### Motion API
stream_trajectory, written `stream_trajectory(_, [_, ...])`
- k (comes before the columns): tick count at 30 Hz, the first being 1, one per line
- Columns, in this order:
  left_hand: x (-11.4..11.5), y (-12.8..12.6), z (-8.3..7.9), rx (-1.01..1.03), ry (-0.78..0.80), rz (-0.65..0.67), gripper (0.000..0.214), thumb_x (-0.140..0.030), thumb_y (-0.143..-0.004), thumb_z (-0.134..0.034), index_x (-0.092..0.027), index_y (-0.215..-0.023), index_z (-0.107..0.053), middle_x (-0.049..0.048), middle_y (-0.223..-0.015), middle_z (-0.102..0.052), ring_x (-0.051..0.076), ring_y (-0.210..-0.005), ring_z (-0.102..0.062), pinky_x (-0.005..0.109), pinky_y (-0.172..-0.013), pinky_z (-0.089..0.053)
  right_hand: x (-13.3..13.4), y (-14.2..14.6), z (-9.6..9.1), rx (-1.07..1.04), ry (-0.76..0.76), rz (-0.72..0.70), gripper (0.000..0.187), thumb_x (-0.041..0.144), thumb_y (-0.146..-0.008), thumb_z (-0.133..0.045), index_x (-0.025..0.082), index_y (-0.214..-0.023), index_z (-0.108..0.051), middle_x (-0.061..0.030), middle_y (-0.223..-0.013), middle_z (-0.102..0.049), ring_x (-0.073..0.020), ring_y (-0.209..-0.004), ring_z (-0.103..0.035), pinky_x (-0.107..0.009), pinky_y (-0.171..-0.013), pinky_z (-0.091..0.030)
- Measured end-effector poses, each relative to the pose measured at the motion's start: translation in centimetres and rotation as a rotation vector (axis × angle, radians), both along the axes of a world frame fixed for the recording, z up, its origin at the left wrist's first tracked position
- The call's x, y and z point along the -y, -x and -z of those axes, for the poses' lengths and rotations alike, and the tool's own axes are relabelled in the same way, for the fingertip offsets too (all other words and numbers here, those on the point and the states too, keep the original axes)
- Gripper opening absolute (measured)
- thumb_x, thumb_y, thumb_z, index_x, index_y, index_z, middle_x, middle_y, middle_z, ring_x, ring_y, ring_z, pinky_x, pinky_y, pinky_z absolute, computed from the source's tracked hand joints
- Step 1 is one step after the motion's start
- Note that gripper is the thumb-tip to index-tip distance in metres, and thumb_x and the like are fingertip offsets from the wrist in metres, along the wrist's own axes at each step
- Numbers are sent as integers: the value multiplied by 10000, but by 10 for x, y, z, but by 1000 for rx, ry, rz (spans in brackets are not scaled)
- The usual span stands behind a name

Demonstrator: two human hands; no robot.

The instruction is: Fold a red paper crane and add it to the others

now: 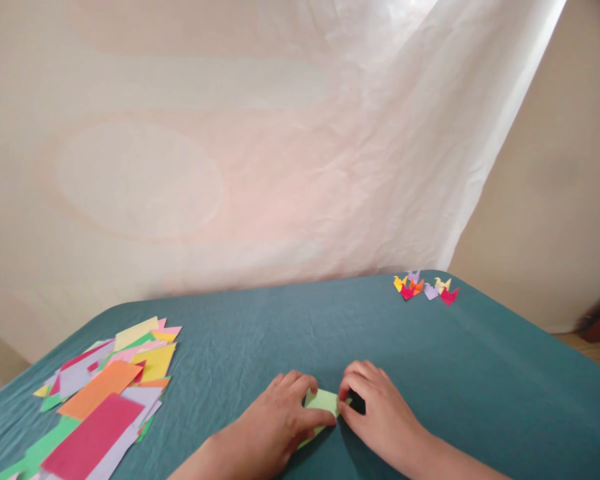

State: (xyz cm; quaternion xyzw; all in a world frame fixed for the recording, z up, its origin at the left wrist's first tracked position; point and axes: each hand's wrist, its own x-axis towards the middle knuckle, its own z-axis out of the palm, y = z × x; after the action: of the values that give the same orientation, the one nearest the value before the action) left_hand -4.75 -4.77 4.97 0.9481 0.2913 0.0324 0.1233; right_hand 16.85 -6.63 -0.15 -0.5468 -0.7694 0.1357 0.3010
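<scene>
A small light green piece of paper [323, 402] lies on the teal cloth near the table's front edge. My left hand [275, 421] rests on its left side, fingers curled and pressing the paper down. My right hand [375, 412] pinches its right corner with bent fingers. Part of the paper is hidden under my left hand.
A loose pile of coloured paper sheets [100, 397] spreads over the left of the teal table [480, 373]. Several small folded paper figures [427, 287] sit at the far right edge. A white sheet [280, 147] hangs behind the table.
</scene>
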Motion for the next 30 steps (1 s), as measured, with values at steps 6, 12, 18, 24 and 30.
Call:
stream_trajectory(6, [1, -1, -4, 7, 8, 10, 399, -156, -891, -506, -398, -1205, -553, 54, -1128, -513, 239, -1035, -488, 379, -902, -406, -7, -5, 4, -71, 94, 47, 136, 96, -708, -652, 222, -740, -610, 15, -834, -599, -178, -857, -545, -290, -763, -372])
stream_trajectory(12, [-1, 4, -7, 22, 58, 24, 494, -57, -838, -505, -395, -1189, -583, 50, -1176, -539, 249, -1094, -496, 395, -934, -404, -11, -9, 0, -105, 139, 9, 201, 45, -680, -613, 229, -760, -627, 15, -842, -615, -179, -869, -550, -288, -778, -369])
stream_trajectory(18, [-4, 10, -9, 27, 115, 55, 584, 27, -756, -496, -387, -1147, -627, 29, -1243, -555, 243, -1135, -506, 393, -965, -396, -10, -10, 2, -115, 149, 5, 214, 42, -664, -609, 230, -763, -636, 13, -847, -618, -179, -875, -547, -287, -781, -366])
stream_trajectory(24, [-8, 22, -11, 0, 127, 82, 629, 57, -684, -510, -391, -1096, -667, 2, -1236, -590, 234, -1126, -530, 370, -964, -395, -12, -12, 0, -133, 163, -17, 237, 24, -648, -591, 227, -761, -636, 14, -837, -620, -173, -863, -544, -279, -769, -365])
stream_trajectory(30, [-1, 25, -16, -4, 71, 77, 540, 32, -696, -535, -381, -997, -710, 3, -1113, -646, 217, -1025, -571, 363, -926, -395, -14, -15, 1, -137, 168, -25, 251, 17, -636, -572, 225, -761, -638, 11, -849, -624, -174, -871, -545, -279, -774, -365])
